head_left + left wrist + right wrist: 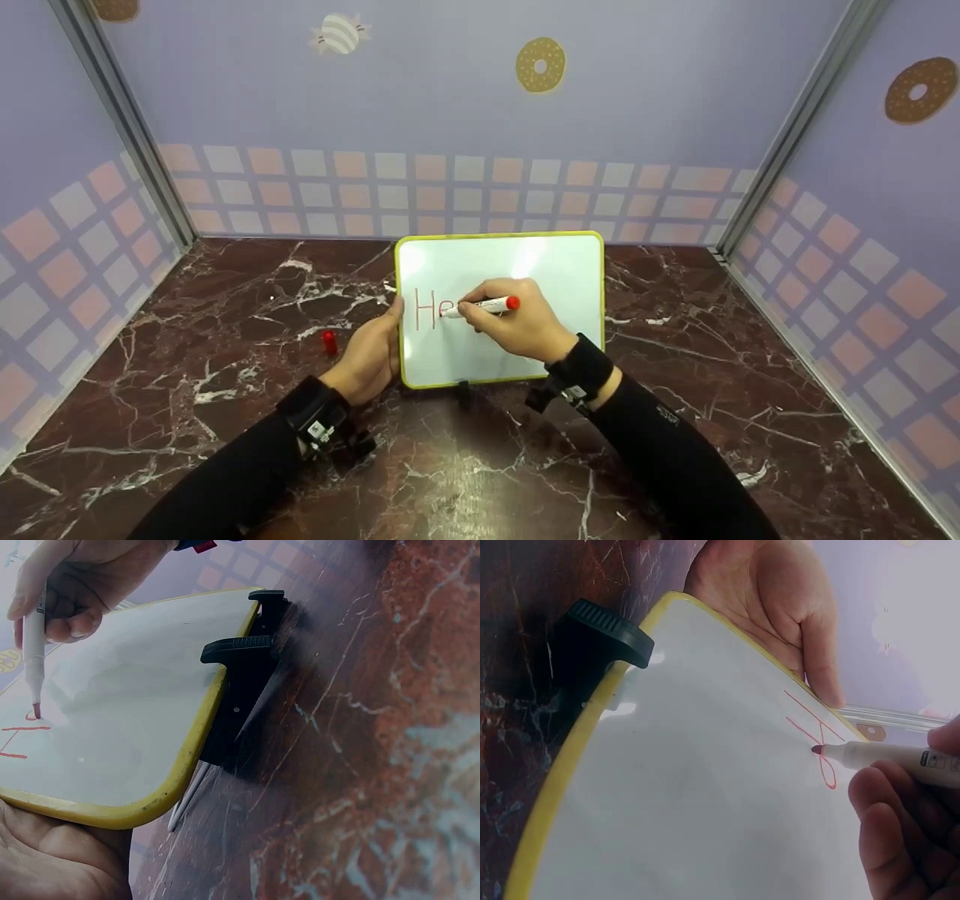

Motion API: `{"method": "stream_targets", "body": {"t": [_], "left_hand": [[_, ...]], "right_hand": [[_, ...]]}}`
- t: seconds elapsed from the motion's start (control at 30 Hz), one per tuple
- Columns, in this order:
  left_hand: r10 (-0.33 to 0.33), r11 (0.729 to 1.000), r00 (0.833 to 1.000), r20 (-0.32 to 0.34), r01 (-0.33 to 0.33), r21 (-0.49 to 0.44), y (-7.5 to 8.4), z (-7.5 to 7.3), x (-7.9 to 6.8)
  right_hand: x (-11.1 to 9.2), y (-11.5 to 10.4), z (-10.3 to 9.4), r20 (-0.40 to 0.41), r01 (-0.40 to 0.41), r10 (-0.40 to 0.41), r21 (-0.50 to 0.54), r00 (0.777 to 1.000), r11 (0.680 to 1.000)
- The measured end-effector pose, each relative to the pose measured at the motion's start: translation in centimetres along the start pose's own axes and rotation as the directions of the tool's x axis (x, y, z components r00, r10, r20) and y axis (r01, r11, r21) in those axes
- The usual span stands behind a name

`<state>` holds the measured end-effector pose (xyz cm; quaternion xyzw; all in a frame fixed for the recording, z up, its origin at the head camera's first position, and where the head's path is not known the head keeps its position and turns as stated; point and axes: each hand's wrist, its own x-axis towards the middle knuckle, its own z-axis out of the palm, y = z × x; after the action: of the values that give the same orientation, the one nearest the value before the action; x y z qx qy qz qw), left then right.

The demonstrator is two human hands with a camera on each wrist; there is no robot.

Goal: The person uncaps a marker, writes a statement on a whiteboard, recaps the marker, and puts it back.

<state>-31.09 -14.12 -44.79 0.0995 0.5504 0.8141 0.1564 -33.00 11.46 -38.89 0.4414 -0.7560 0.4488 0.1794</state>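
White, glossy rectangular board (480,352) w/ rounded corners and yellow rim (499,237): pos. mid-table toward the back wall, tilted back, facing the person. Lower edge seated in two ridged black clips (238,651), seen clearly from the L wrist. Surface carries thin red lettering (424,307), a cap. "H" and a small "e", at the L side.

White-barrelled marker w/ red end plug (493,304): R hand (521,322) pinches it b/w thumb and fingers, remaining fingers curled under. Tip, dark red, touches the board at the "e", per both wrist views.

L hand (369,361): at the board's L edge, palm turned to it, thumb straight alongside the rim; other fingers hidden behind, so can't tell from here if they're curled or flat.

Small red cylindrical cap (329,343): on tabletop, L of the L hand, apart from it.

Both forearms in black sleeves (225,472), w/ black wrist straps (589,367) bearing small devices.

Table (712,405): dark red-brown, marble-patterned, white veins, some glare near the front. Surrounding lilac walls (450,90) w/ pink-and-white squares low down, brown doughnut prints (541,65) and a striped sweet (340,34) above; grey metal posts (799,127) at the corners.
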Motion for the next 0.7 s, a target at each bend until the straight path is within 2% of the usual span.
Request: {"method": "stream_targets", "body": {"t": [0.37, 0.7], "left_hand": [[-0.004, 1.000, 1.000, -0.028, 0.004, -0.006, -0.04, 0.03, 0.04], [-0.005, 1.000, 1.000, -0.019, 0.005, -0.011, 0.12, 0.14, 0.00]], "right_hand": [[0.00, 0.03, -0.16, 0.019, 0.005, -0.005, -0.011, 1.000, 1.000], [0.00, -0.15, -0.33, 0.019, -0.010, 0.011, -0.045, 1.000, 0.999]]}}
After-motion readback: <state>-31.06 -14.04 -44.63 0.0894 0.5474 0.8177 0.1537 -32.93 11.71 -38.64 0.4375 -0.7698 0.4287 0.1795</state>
